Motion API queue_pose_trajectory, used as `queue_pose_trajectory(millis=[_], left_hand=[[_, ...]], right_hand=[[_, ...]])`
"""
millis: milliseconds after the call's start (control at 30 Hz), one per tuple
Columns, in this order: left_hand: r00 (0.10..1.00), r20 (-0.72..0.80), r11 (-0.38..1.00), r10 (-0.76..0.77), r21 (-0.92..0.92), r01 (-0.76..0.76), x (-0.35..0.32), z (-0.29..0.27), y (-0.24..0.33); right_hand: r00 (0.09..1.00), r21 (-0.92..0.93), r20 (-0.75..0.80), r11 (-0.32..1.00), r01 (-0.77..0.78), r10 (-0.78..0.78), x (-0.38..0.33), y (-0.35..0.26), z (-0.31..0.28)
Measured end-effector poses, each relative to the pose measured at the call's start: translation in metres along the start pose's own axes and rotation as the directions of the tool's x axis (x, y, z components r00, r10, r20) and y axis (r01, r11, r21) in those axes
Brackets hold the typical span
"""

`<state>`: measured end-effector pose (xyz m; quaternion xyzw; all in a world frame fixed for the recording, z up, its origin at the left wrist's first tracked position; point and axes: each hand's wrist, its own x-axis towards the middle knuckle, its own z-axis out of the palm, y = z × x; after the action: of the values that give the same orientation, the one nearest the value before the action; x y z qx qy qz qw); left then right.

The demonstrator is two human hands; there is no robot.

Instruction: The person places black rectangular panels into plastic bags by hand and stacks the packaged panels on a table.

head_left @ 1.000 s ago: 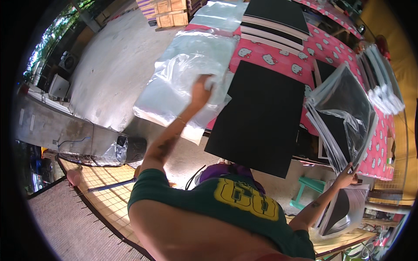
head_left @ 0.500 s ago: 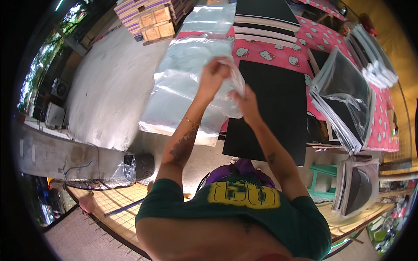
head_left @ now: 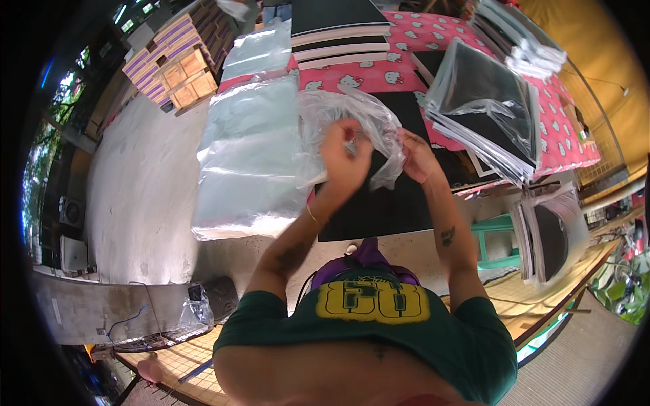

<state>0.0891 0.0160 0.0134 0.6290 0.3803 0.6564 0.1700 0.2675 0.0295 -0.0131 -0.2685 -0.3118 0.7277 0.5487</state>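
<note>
A crumpled clear plastic bag (head_left: 379,115) is spread between my hands above a flat black board (head_left: 376,210) on the table. My left hand (head_left: 347,159) is closed with curled fingers on the near part of the bag; its fingertips are partly hidden and slightly blurred. At the bag's right edge, my right hand (head_left: 421,161) pinches the plastic between thumb and fingers. To the left lies a pile of flat clear plastic bags (head_left: 247,159), which the bag's left end overlaps.
Black boards with pale edges (head_left: 338,30) are stacked at the far side of the pink patterned tablecloth (head_left: 406,78). Plastic-wrapped black boards (head_left: 484,101) lie at right. A green stool (head_left: 494,243) stands below the table. Purple-striped boxes (head_left: 172,51) are piled far left.
Both hands have moved right and nearer with the plastic bag, which is now spread wider over the black board. The whole view has shifted, so the table sits further left.
</note>
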Motion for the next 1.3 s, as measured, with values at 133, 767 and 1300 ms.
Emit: queue_pose_trajectory(millis=[133,767,1300], left_hand=[[0.906,0.291,0.924,-0.307,-0.139,0.357,-0.029,0.026,0.000],[0.910,0.286,0.951,-0.301,0.163,0.263,-0.010,-0.103,0.009],[0.509,0.858,0.514,-0.068,0.467,-0.719,-0.028,-0.128,0.051]], right_hand=[[0.998,-0.216,0.036,0.975,0.056,-0.050,-0.033,0.005,0.004],[0.833,-0.011,0.535,0.984,0.176,-0.143,-0.129,-0.088,-0.041],[0.881,-0.884,-0.324,-0.443,-0.151,0.346,-0.185,-0.165,-0.064]])
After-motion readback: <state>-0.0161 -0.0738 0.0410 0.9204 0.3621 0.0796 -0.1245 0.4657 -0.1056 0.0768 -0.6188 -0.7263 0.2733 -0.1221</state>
